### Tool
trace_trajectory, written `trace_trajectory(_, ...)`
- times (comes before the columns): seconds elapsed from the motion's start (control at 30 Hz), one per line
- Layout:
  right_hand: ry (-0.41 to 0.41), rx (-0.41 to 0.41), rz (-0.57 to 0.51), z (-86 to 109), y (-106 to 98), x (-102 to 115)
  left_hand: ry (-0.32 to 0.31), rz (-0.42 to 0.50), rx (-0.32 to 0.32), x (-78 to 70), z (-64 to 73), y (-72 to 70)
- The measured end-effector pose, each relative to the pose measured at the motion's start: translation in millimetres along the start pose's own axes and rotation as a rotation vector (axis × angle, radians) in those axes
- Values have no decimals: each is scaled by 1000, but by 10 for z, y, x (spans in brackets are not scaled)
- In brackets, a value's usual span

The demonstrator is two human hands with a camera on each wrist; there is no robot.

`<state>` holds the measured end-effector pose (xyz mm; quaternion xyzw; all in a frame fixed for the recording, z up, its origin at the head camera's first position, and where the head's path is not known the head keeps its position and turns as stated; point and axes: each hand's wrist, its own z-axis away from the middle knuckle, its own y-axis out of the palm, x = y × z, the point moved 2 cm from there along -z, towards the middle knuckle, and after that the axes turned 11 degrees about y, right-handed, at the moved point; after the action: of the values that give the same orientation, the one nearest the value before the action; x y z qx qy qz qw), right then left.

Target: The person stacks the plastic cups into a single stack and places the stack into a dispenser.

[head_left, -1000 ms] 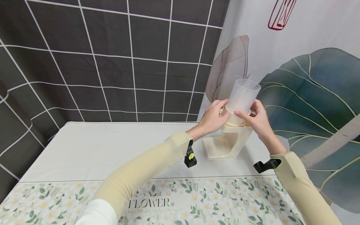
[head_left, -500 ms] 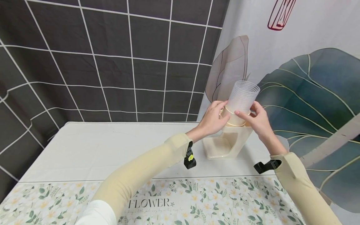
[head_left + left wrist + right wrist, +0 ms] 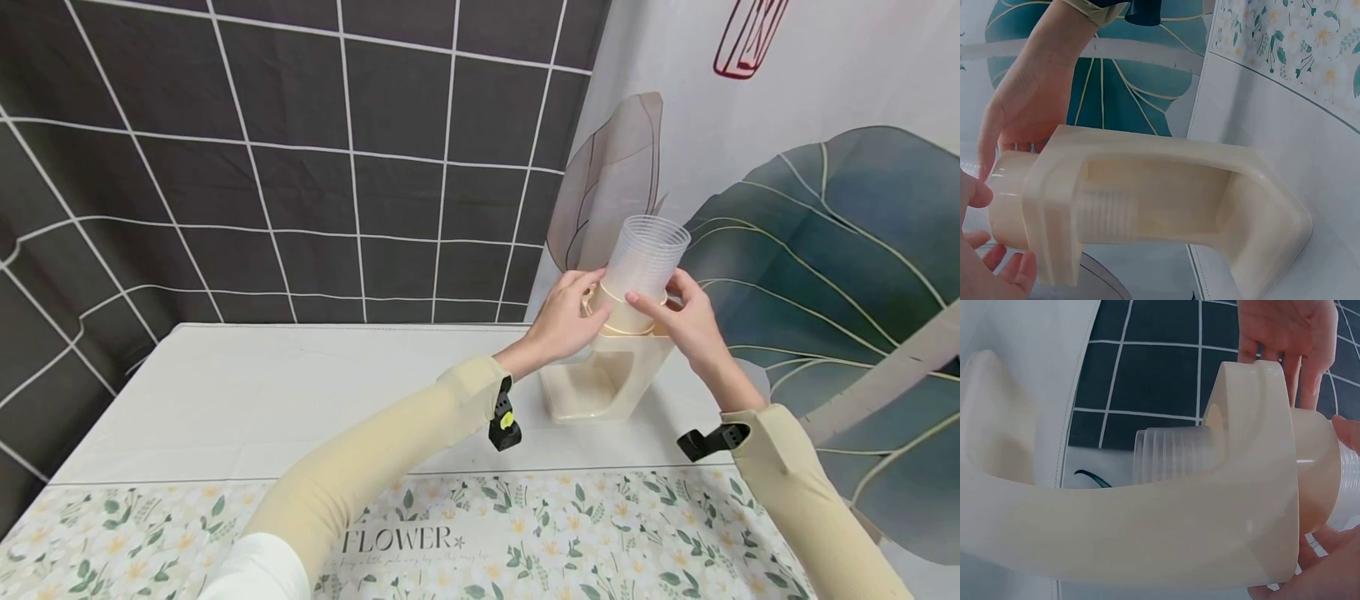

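A cream cup dispenser (image 3: 641, 367) stands at the table's right, its round collar (image 3: 1316, 475) on top. From the collar rises a nested stack of clear plastic cups (image 3: 651, 250), tilted slightly right in the head view. The stack's lower end (image 3: 1169, 453) pokes out beneath the dispenser's upper arm, over the open bay. My left hand (image 3: 564, 318) grips the collar from the left, thumb in front. Opposite it, my right hand (image 3: 692, 323) holds the collar's right side, its thumb across the front near the cups. The rear fingers are partly hidden behind the collar in the head view.
The table (image 3: 315, 400) has a white cloth at the back and a flower-printed strip (image 3: 570, 542) in front. Behind hang a dark grid-patterned curtain (image 3: 300, 192) and a leaf-printed curtain (image 3: 840, 250), the latter close to my right arm.
The cup stack has sunk a little lower into the collar, its top rim dropping slightly. Both hands stay in nearly the same place around the collar.
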<state>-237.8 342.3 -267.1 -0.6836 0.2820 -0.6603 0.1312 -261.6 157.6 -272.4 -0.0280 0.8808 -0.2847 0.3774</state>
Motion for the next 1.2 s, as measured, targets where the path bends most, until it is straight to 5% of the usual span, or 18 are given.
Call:
trace_trajectory(0.5,-26,-2,-48,6,-5,22,9,-1,-49,-12,-29,-111)
trace_trajectory(0.77,-47,72,-73,8,-83,-80,139,-55,-101,-138,-172,-262)
trace_trajectory(0.9,21,108,-65,-15,-114,-115,237,-163,-16,-247,-297,-317)
trace_trajectory(1.2,178,234,44,-93,-99,-178,454,-598,296,-534,-568,-259)
